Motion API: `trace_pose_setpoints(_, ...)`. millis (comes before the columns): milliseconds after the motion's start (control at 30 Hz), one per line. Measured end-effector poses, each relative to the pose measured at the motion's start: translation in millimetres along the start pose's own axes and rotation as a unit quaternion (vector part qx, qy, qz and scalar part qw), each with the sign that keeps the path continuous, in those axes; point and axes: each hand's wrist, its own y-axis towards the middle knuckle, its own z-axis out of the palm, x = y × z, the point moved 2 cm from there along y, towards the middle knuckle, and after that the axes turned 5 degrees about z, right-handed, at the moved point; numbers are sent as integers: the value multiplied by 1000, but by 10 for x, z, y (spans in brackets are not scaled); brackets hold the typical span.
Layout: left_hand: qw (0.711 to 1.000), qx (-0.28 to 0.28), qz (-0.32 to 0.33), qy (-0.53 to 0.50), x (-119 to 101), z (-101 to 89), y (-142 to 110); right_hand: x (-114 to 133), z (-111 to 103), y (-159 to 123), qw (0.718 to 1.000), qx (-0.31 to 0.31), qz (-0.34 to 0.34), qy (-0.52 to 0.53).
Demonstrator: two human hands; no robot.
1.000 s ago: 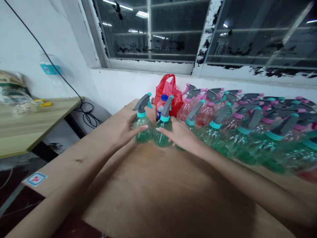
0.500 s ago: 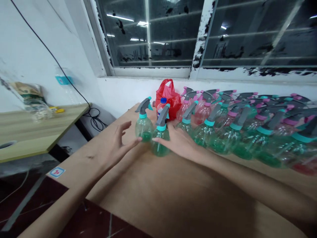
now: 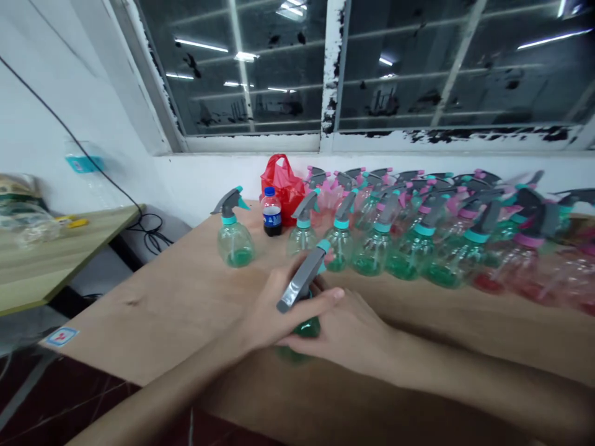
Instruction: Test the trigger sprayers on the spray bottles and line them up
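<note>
Left hand [image 3: 272,305]: curled round the upper part of a green spray bottle [image 3: 302,282], lower centre of the frame, thumb laid across its front.
Right hand [image 3: 356,334]: gripping the same bottle's body.
Side table [image 3: 79,248]: far left of the frame.
Lone sprayer [image 3: 235,243]: upright left of centre, green liquid inside.
Dark drink [image 3: 272,217]: blue-capped bottle, beside a red bag [image 3: 289,191].
Sprayer rows [image 3: 411,254]: crowded from centre to right edge, several green-collared ones in front, pink-collared behind.

The near bottle [image 3: 309,327] is mostly hidden by the left hand [image 3: 274,306] and right hand [image 3: 353,334]; the left bag [image 3: 18,210] is cut off.
</note>
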Motion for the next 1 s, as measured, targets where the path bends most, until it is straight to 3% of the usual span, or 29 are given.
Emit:
trace_pose_setpoints(133,997,15,11,-71,-151,295,143,-186,-138,-205,997,-21,49,-53)
trace_pose_setpoints(300,996,27,8,-85,-220,613,391,-458,-317,-452,992,-39,83,-87)
trace_pose_setpoints(467,994,24,10,-103,-191,831,627,-975,-446,-766,995,-1,75,-65)
trace_pose_setpoints(700,991,49,7,-124,-204,926,797,-1798,-393,-1208,993,90,58,-41)
trace_pose_setpoints(1000,988,105,-14,-112,-183,962,838,-1932,-300,-1193,994,85,60,-14)
